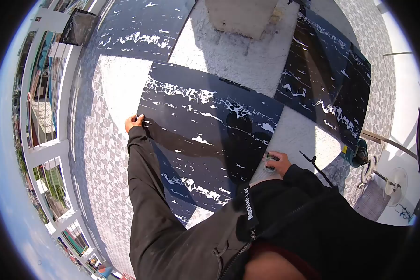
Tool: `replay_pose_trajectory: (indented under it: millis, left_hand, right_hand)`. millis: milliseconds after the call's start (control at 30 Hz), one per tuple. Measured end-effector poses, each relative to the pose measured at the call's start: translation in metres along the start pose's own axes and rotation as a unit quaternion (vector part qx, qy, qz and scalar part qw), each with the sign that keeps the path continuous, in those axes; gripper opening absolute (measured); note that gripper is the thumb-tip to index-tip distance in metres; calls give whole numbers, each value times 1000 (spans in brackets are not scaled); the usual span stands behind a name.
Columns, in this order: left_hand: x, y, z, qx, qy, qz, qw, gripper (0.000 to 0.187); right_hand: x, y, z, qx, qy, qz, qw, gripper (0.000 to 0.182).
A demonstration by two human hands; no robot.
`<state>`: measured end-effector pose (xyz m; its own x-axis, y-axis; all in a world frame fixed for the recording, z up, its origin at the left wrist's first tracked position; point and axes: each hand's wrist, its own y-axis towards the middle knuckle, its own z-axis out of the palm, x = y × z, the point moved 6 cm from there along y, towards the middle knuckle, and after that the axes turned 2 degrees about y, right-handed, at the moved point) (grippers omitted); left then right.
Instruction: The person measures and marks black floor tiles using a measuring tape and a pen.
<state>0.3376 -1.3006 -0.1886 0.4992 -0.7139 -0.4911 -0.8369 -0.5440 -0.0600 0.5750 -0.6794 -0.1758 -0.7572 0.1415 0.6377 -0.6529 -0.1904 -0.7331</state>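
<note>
A large dark panel (191,123) with white marble-like veins lies in front of me, my shadow falling across it. My left hand (134,122) is at its left edge, fingers closed around the rim. Close to the panel's right edge, my right hand (278,162) is closed around a small, roundish, pale-green item (269,159) whose kind I cannot make out. Another veined panel (324,77) is at the upper right, and a third panel (140,30) extends beyond the upper left. Below the middle panel, part of one more dark veined surface (179,207) shows.
A pale block (242,16) stands at the top, on whitish flooring. Stone-patterned floor (109,186) runs along the left beside a white railing (49,149). At the right are a teal power tool (358,156), a wooden strip (373,136) and a fan (396,186).
</note>
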Motion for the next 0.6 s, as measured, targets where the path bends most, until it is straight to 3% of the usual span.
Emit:
replay_pose_trajectory:
  millis: [333, 367, 500, 533, 567, 600]
  left_hand:
    - [10, 8, 6, 32, -59, -30, 997, 48]
    - [-6, 2, 1, 56, -51, -24, 997, 50]
    - [10, 8, 7, -2, -24, 13, 1000, 48]
    - [-1, 5, 7, 51, -60, 7, 997, 45]
    - [17, 17, 17, 18, 36, 59, 997, 43]
    - [15, 12, 19, -21, 30, 83, 996, 41]
  right_hand:
    - [-2, 3, -3, 6, 54, -4, 999, 33]
    - [-5, 4, -7, 1, 53, -4, 999, 33]
    - [-11, 6, -9, 9, 27, -22, 999, 34]
    - [1, 1, -4, 4, 17, -28, 999, 33]
    - [-2, 1, -7, -8, 8, -16, 1000, 33]
    - [-10, 6, -12, -15, -17, -41, 999, 33]
